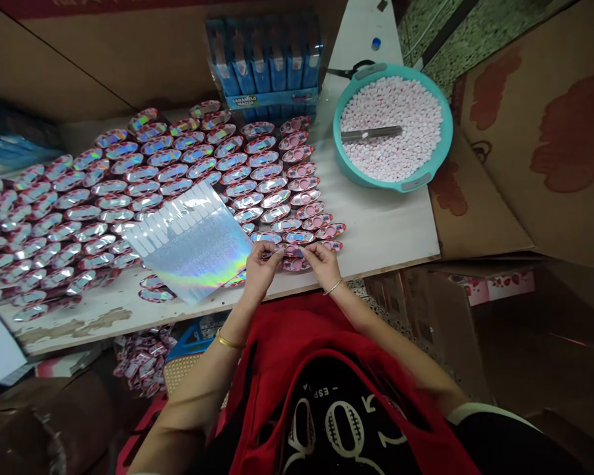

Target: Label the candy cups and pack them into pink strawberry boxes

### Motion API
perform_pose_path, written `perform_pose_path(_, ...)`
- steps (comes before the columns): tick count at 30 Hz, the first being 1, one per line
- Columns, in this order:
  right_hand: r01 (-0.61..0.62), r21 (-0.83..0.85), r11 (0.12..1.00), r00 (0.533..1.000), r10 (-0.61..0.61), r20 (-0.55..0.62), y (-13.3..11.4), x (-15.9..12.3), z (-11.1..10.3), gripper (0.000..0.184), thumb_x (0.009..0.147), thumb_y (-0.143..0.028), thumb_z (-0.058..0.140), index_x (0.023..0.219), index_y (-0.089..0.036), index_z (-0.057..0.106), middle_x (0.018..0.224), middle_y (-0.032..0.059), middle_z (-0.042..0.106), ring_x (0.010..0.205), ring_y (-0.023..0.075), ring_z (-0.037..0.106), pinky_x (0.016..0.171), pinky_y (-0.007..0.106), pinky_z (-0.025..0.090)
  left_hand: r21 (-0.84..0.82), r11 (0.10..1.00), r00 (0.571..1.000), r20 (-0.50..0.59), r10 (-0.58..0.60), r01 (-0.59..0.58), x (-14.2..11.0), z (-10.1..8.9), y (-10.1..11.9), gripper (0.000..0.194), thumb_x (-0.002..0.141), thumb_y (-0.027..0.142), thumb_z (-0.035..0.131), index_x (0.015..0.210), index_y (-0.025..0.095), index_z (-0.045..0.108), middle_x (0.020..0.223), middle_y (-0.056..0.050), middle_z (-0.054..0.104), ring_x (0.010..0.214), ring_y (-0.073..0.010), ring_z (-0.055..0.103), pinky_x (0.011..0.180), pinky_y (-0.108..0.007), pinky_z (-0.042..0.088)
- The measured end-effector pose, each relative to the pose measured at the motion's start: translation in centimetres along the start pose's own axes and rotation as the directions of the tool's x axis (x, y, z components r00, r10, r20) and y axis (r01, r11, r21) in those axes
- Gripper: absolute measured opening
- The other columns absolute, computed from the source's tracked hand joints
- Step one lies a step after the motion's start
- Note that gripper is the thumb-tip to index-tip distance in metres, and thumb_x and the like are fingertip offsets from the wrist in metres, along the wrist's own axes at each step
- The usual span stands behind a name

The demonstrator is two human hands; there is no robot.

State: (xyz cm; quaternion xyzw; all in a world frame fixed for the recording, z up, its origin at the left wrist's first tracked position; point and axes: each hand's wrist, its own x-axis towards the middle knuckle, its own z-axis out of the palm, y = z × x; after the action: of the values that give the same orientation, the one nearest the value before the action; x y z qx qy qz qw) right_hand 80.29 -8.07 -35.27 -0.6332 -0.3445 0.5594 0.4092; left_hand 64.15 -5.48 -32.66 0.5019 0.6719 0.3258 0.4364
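Note:
My left hand (261, 267) and my right hand (323, 261) meet at the table's near edge, fingers pinched together on a small oval container (293, 252) with a shiny foil lid. Several rows of the same oval foil-topped containers (188, 168) spread over the white table (386, 224) to the left and beyond my hands. A holographic sticker sheet (193, 241) lies just left of my left hand, with part of its strips peeled away.
A teal basin (346, 161) of small pink-white candies, with a metal scoop (371, 133) lying in it, stands at the back right. A blue carton pack (264, 66) stands behind the rows. Cardboard boxes (549, 132) flank the right. More containers (141, 359) sit under the table.

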Motion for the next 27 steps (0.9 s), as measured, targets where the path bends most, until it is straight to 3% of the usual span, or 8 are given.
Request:
perform_pose_path(3,0.07,-0.237,0.969,0.995,-0.086,-0.056,0.3,-0.3,0.0,0.033,0.088,-0.051,0.055,0.073,-0.022,0.058,0.069,-0.0009,0.058,0.066,0.0155,0.05,0.068,0.03,0.042,0.052,0.998,0.999,0.019,-0.032,0.031,0.2,0.3,-1.5,0.014,0.077,0.03,0.065,0.071,0.02,0.058,0.08,-0.001,0.055,0.077,-0.0152,0.055,0.076,-0.03,0.046)
perform_pose_path(6,0.142,-0.579,0.803,0.979,-0.202,-0.04,0.4,-0.3,-0.1,0.026,0.094,-0.038,0.052,0.076,-0.021,0.06,0.078,0.0023,0.064,0.079,0.0187,0.055,0.08,0.034,0.037,0.187,0.982,1.0,-0.019,0.006,-0.003,0.5,0.8,-2.2,0.011,0.079,0.029,0.063,0.073,0.02,0.059,0.085,-0.002,0.056,0.083,-0.0172,0.055,0.08,-0.033,0.044)
perform_pose_path(8,0.171,-0.712,0.681,0.971,-0.239,0.004,0.5,-0.3,-0.1,0.025,0.097,-0.034,0.048,0.081,-0.021,0.062,0.084,0.0047,0.066,0.086,0.0209,0.055,0.082,0.035,0.033,0.288,0.957,0.998,-0.039,0.04,-0.027,0.5,1.1,-2.2,0.009,0.08,0.027,0.063,0.075,0.021,0.06,0.088,-0.004,0.058,0.089,-0.0198,0.055,0.084,-0.037,0.042)
perform_pose_path(16,0.281,-0.884,0.373,0.946,-0.261,0.19,1.4,0.6,0.1,0.031,0.102,-0.028,0.037,0.094,-0.017,0.065,0.094,0.0116,0.068,0.094,0.0262,0.053,0.086,0.039,0.028,0.551,0.832,0.993,-0.039,0.108,-0.069,0.5,1.9,-2.6,0.005,0.082,0.022,0.063,0.078,0.021,0.061,0.099,-0.009,0.059,0.101,-0.0284,0.052,0.083,-0.04,0.035)
perform_pose_path(20,0.328,-0.88,0.344,0.932,-0.269,0.242,1.3,0.8,0.0,0.028,0.098,-0.021,0.039,0.11,-0.015,0.064,0.102,0.0136,0.069,0.096,0.0278,0.052,0.087,0.04,0.028,0.583,0.811,0.994,-0.048,0.097,-0.051,0.1,2.5,-2.7,0.006,0.083,0.025,0.062,0.086,0.02,0.061,0.106,-0.011,0.059,0.105,-0.0308,0.051,0.086,-0.043,0.036)
perform_pose_path(23,0.36,-0.861,0.36,0.92,-0.292,0.262,1.0,0.6,-0.1,0.036,0.091,-0.014,0.044,0.125,-0.013,0.057,0.111,0.014,0.068,0.101,0.0285,0.052,0.089,0.041,0.03,0.553,0.833,0.988,-0.115,0.1,-0.02,-0.3,2.3,-2.3,0.027,0.083,0.028,0.062,0.107,0.018,0.057,0.112,-0.014,0.059,0.109,-0.0317,0.051,0.09,-0.044,0.037)
perform_pose_path(25,0.376,-0.846,0.379,0.908,-0.332,0.255,0.5,0.5,0.1,0.037,0.088,-0.015,0.047,0.124,-0.013,0.057,0.111,0.0138,0.067,0.102,0.0289,0.052,0.089,0.041,0.032,0.504,0.862,0.98,-0.143,0.142,-0.051,-0.2,0.9,-2.2,0.037,0.085,0.03,0.061,0.118,0.016,0.053,0.116,-0.015,0.059,0.111,-0.0306,0.052,0.093,-0.044,0.038)
perform_pose_path(27,0.4,-0.816,0.418,0.889,-0.393,0.234,-0.4,1.0,0.9,0.031,0.09,-0.021,0.048,0.117,-0.015,0.061,0.109,0.0136,0.066,0.102,0.0287,0.052,0.089,0.04,0.034,0.457,0.884,0.96,-0.189,0.205,-0.099,0.2,-2.0,-2.6,0.038,0.088,0.034,0.059,0.122,0.017,0.052,0.118,-0.014,0.059,0.112,-0.0282,0.053,0.096,-0.042,0.038)
